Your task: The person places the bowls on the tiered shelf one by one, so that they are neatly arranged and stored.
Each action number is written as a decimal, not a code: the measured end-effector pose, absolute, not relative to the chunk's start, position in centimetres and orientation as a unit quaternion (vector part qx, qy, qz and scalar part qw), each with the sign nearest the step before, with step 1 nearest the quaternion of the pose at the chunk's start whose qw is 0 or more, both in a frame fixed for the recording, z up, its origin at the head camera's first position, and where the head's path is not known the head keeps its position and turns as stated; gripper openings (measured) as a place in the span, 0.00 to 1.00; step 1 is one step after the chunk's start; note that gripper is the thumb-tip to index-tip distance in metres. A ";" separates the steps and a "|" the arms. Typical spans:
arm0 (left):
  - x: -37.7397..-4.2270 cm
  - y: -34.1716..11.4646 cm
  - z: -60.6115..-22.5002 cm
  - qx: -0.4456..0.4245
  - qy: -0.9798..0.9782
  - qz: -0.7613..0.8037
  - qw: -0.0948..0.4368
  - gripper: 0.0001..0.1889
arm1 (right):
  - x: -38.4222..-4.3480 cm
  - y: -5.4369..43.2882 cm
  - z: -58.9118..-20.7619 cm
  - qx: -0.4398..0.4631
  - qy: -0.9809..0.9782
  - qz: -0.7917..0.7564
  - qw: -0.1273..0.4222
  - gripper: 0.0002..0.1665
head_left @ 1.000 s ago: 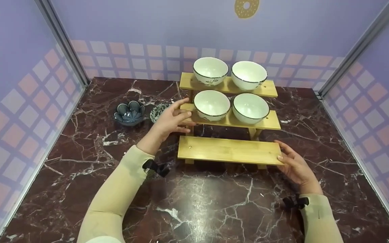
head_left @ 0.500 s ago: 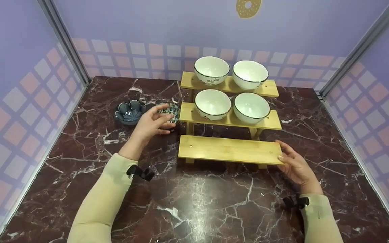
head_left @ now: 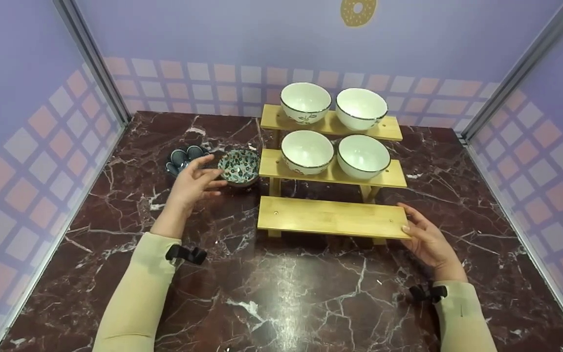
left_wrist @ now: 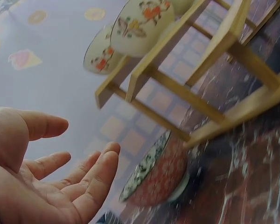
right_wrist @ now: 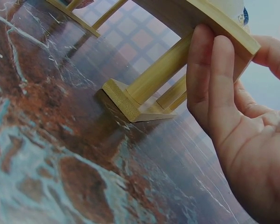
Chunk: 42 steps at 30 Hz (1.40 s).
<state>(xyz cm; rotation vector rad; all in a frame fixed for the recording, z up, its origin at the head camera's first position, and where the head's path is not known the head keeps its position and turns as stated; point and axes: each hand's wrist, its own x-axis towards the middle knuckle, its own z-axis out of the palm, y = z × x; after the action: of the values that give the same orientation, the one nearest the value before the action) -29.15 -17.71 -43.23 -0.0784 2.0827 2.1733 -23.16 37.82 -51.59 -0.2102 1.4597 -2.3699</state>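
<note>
My left hand (head_left: 194, 183) hovers with fingers spread and nothing in it, overlapping part of a dark blue petal-shaped bowl (head_left: 178, 159) in the head view. Just right of its fingertips stands a patterned bowl (head_left: 240, 167), speckled green inside; the left wrist view shows its red flowered outside (left_wrist: 161, 179). My right hand (head_left: 428, 239) grips the right end of the lowest board of a three-step wooden rack (head_left: 333, 216), thumb on top and fingers underneath. Two white dark-rimmed bowls sit on the middle step, including one at left (head_left: 307, 151); two more (head_left: 305, 102) sit on top.
The rack stands on a dark red marbled table (head_left: 311, 293). A purple wall (head_left: 203, 34) with a checked band rises behind it, and side panels close in the left and right. The rack's left end is close beside the patterned bowl.
My left hand has moved left, away from the rack and past the patterned bowl, which now shows fully, toward the petal-shaped bowl. The right hand keeps its hold on the rack.
</note>
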 end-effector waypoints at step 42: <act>-32.0 -24.2 -47.1 -0.211 0.625 0.750 0.048 0.46 | -23.2 37.8 -51.7 -0.072 0.511 -0.838 0.178 0.32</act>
<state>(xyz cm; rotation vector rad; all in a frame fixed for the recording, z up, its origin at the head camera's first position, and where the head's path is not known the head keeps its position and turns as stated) -32.03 -24.18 -47.12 -0.6423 1.9050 2.2866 -23.16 37.84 -51.69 -0.2025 1.4456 -2.3711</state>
